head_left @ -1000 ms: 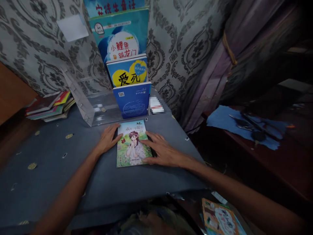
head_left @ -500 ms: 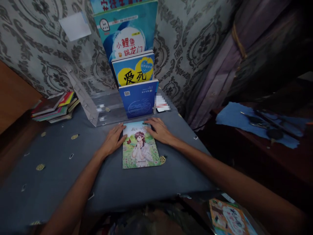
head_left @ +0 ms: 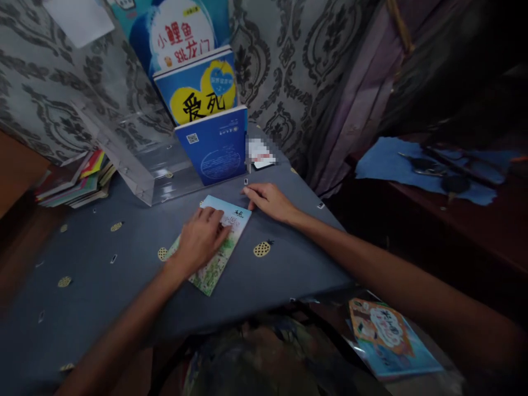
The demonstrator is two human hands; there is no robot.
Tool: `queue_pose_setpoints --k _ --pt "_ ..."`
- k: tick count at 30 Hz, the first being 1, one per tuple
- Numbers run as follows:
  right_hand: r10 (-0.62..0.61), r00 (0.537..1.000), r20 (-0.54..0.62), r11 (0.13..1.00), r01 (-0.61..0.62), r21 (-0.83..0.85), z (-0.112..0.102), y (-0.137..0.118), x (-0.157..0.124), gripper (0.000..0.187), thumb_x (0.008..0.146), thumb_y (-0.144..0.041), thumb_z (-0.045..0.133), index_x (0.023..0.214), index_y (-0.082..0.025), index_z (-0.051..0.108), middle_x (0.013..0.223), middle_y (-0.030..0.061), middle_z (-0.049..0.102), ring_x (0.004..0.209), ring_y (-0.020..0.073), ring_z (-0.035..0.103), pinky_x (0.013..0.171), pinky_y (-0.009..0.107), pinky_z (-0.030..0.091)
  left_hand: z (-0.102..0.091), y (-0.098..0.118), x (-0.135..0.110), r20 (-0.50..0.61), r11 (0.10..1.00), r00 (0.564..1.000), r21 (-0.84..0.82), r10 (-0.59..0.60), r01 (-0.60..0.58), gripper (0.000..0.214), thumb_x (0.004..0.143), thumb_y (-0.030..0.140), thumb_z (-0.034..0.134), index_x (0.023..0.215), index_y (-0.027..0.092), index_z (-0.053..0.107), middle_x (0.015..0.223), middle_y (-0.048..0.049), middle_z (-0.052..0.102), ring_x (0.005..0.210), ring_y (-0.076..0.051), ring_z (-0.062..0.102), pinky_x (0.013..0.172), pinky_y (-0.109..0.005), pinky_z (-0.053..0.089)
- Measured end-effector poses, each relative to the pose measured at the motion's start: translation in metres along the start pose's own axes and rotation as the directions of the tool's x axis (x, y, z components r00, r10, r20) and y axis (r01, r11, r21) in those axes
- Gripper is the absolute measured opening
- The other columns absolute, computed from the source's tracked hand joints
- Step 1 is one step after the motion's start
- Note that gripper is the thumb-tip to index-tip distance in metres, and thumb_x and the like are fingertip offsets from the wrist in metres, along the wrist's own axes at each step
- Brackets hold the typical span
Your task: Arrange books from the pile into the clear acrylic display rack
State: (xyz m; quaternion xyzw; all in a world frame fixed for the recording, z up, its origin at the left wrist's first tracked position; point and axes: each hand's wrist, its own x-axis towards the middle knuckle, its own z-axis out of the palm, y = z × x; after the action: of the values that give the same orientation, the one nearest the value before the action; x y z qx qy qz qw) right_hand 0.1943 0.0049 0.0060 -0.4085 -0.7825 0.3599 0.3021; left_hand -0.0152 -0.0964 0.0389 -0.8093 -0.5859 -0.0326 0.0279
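A thin paperback book (head_left: 225, 250) with a light blue and green illustrated cover lies flat and slanted on the grey patterned tablecloth. My left hand (head_left: 202, 236) rests on top of it, palm down with fingers stretched out, hiding most of the cover picture. At the book's upper right corner is my right hand (head_left: 270, 202), its fingers loosely bent and apart; whether it touches the corner is unclear. Just beyond both hands stands a clear acrylic book rack (head_left: 144, 190), with a dark blue book (head_left: 218, 148) upright in its front tier.
Behind the blue book stand a yellow-and-blue book (head_left: 202, 91) and a teal book (head_left: 181, 33). A stack of books (head_left: 78, 179) lies at the left. Another book (head_left: 388, 335) is low at the right, beyond the table edge. Blue cloth (head_left: 379, 159) covers part of a side surface.
The book has turned clockwise, its top edge now slanting down to the right. My left hand has slid onto its cover. My right hand has come off the cover to its corner. The view has shifted.
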Motion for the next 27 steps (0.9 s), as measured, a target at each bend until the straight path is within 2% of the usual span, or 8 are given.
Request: queue_pose_setpoints --k 2,5,8,11,18,25,27 --pt "0.006 1.0 0.015 1.0 -0.007 0.024 -0.004 0.001 0.0 0.041 0.104 -0.04 0.042 0.097 -0.013 0.072 0.068 0.0029 0.071 0.064 0.0163 0.063 0.069 0.03 0.044 0.002 0.024 -0.002 0.027 0.999 0.999 0.036 0.029 -0.03 0.035 0.099 0.047 0.05 0.117 0.018 0.06 0.117 -0.0153 0.064 0.11 -0.034 0.058 0.091 -0.049 0.054" --pt "0.017 1.0 0.01 0.999 -0.017 0.038 -0.01 0.002 0.0 0.039 0.105 -0.039 0.043 0.099 -0.012 0.071 0.068 0.0021 0.072 0.062 0.0151 0.063 0.071 0.03 0.045 0.007 0.041 -0.001 0.031 0.998 0.999 0.063 0.02 -0.022 0.033 0.098 0.044 0.052 0.117 0.019 0.057 0.124 -0.0184 0.063 0.115 -0.038 0.057 0.091 -0.054 0.053" --pt "0.021 1.0 -0.005 0.999 -0.021 0.042 -0.013 0.003 0.0 0.036 0.105 -0.037 0.045 0.097 -0.013 0.071 0.067 0.0011 0.072 0.065 0.0143 0.064 0.074 0.029 0.044 0.011 0.042 0.001 0.044 1.0 0.999 0.025 -0.008 0.007 0.025 0.098 0.034 0.05 0.115 0.018 0.057 0.125 -0.0206 0.064 0.121 -0.041 0.056 0.09 -0.055 0.054" --pt "0.01 1.0 -0.007 0.999 -0.009 0.041 -0.015 0.003 0.0 0.037 0.106 -0.037 0.044 0.092 -0.014 0.069 0.066 0.0008 0.072 0.068 0.0143 0.065 0.075 0.029 0.044 0.012 0.04 0.002 0.043 1.0 0.999 0.002 -0.01 0.009 0.025 0.097 0.031 0.05 0.116 0.018 0.058 0.124 -0.0196 0.065 0.125 -0.04 0.057 0.092 -0.053 0.054" --pt "-0.018 1.0 -0.02 1.0 0.018 0.013 -0.018 0.002 -0.002 0.038 0.106 -0.035 0.044 0.078 -0.017 0.063 0.066 0.0003 0.07 0.067 0.0141 0.063 0.073 0.027 0.041 0.012 0.038 0.001 0.0 0.998 0.999 0.04 0.042 -0.042 0.029 0.099 0.027 0.041 0.119 0.018 0.061 0.116 -0.015 0.071 0.115 -0.034 0.065 0.088 -0.046 0.057" --pt "-0.063 0.99 -0.127 0.997 0.068 0.034 -0.016 0.0 -0.004 0.041 0.105 -0.041 0.041 0.089 -0.014 0.068 0.065 0.0002 0.068 0.067 0.0152 0.06 0.069 0.028 0.04 0.017 0.041 -0.001 -0.001 0.999 1.0 0.033 0.026 -0.025 0.037 0.099 0.029 0.043 0.13 0.016 0.058 0.131 -0.0184 0.066 0.127 -0.038 0.059 0.093 -0.052 0.055" --pt "-0.091 0.989 -0.115 0.992 0.1 0.077 -0.017 -0.001 -0.005 0.042 0.103 -0.044 0.041 0.093 -0.014 0.069 0.063 -0.0004 0.065 0.063 0.0143 0.057 0.067 0.027 0.039 0.016 0.043 -0.001 0.022 0.999 1.0 0.034 0.019 -0.02 0.037 0.1 0.033 0.043 0.128 0.014 0.059 0.131 -0.0205 0.065 0.127 -0.04 0.058 0.093 -0.054 0.055"
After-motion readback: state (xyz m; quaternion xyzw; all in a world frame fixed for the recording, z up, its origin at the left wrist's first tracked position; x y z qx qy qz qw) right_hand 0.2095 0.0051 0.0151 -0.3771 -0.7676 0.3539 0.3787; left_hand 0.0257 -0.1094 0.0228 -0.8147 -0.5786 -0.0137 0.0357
